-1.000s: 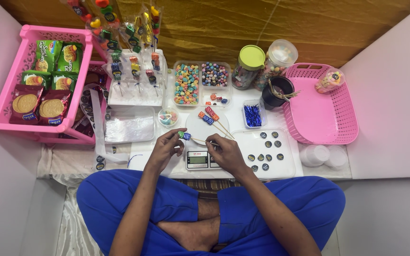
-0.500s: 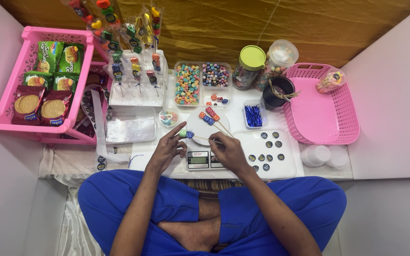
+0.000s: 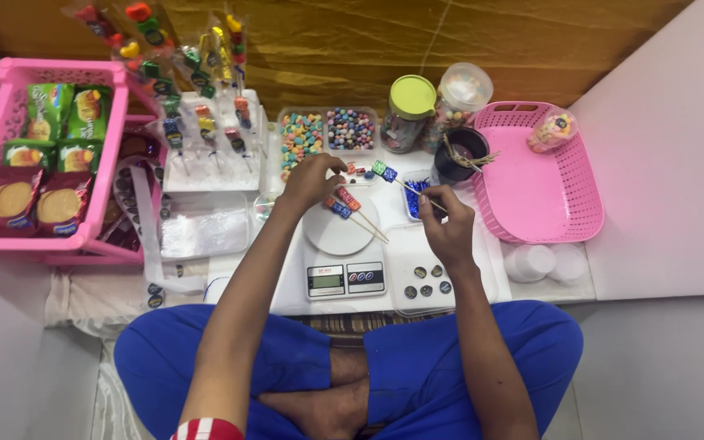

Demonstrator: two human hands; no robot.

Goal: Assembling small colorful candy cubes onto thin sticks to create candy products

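My right hand (image 3: 446, 222) pinches a thin wooden skewer (image 3: 401, 182) with a green and a blue wrapped candy near its far tip. My left hand (image 3: 310, 180) reaches forward, fingers curled, over the edge of a clear tray of pastel candies (image 3: 301, 135); whether it holds a candy I cannot tell. Two more candy skewers (image 3: 350, 209) lie across the round white plate of a small kitchen scale (image 3: 337, 241). A second tray of mixed candies (image 3: 350, 128) stands beside the first.
A pink basket (image 3: 536, 181) with one wrapped bundle sits right. A dark cup of skewers (image 3: 459, 155), two jars (image 3: 407, 112) and a small blue-filled tray are behind. Finished candy sticks stand in a white holder (image 3: 205, 147). Pink crates (image 3: 18, 151) hold biscuit packs at left.
My left hand has moved from the scale forward to the candy tray. My right hand has lifted the skewer up and to the right, away from the scale.
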